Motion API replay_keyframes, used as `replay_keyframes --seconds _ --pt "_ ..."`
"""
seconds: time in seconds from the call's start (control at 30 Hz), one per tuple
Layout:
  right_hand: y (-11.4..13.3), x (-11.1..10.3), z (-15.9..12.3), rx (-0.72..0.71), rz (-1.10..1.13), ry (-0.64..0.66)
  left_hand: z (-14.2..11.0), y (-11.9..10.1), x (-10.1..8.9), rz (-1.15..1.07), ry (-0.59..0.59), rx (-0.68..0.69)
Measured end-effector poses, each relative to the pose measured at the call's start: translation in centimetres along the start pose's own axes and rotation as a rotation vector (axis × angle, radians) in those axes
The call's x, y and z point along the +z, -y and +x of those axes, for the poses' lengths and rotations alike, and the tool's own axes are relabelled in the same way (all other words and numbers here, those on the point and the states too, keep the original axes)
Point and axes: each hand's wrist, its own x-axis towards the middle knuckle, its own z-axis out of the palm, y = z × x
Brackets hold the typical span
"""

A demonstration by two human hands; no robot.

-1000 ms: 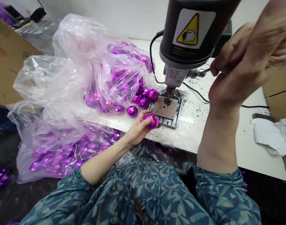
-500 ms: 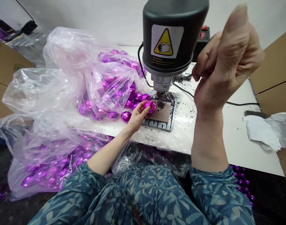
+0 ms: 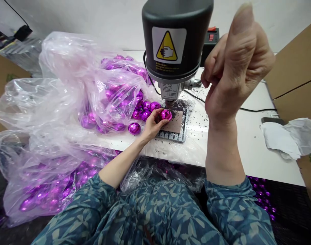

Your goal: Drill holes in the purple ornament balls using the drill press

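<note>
My left hand (image 3: pixel 152 126) is closed around a shiny purple faceted ball (image 3: pixel 166 115), with the thumb in front. It holds the ball over the brown board (image 3: pixel 174 124) on the metal base plate (image 3: pixel 184 136), just below the chuck of a black bench drill press (image 3: pixel 178 37). Raised to the right of the machine, my right hand (image 3: pixel 238 64) is closed with the thumb up. Its fingers meet the end of the metal lever hub (image 3: pixel 195 83); the grip itself is hidden inside the hand. More purple balls (image 3: pixel 146 115) lie left of the plate.
Clear plastic bags (image 3: pixel 61 98) full of purple balls cover the left side and hang over the table's front edge. Dark shavings lie around the plate. A red-switched box (image 3: pixel 211 37), black cable (image 3: pixel 257 110), white paper (image 3: pixel 279 137) and cardboard boxes (image 3: pixel 295 64) are on the right.
My left hand has brought the purple ball rightward over the board, closer under the chuck. The right hand stays raised and closed by the lever. The whole view has shifted slightly.
</note>
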Motion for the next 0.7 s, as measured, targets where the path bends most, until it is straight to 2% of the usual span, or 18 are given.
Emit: replay_keyframes --seconds 0.17,0.33,0.47,0.6,0.7 --pt "0.3 0.3 0.1 -0.001 -0.088 -0.011 -0.4 -0.5 0.3 0.183 0.003 0.025" --pt "0.3 0.2 0.0 -0.008 -0.14 -0.019 -0.5 -0.9 0.9 0.401 -0.037 0.11" --pt "0.1 0.1 0.1 0.022 -0.09 -0.014 -0.2 -1.1 1.2 0.381 -0.016 0.119" --pt "-0.1 0.4 -0.3 -0.081 0.049 -0.031 -0.3 -1.3 1.2 0.353 -0.008 0.109" --pt "0.4 0.4 -1.5 -0.1 -0.045 -0.066 -0.3 -1.3 1.2 0.322 -0.005 0.109"
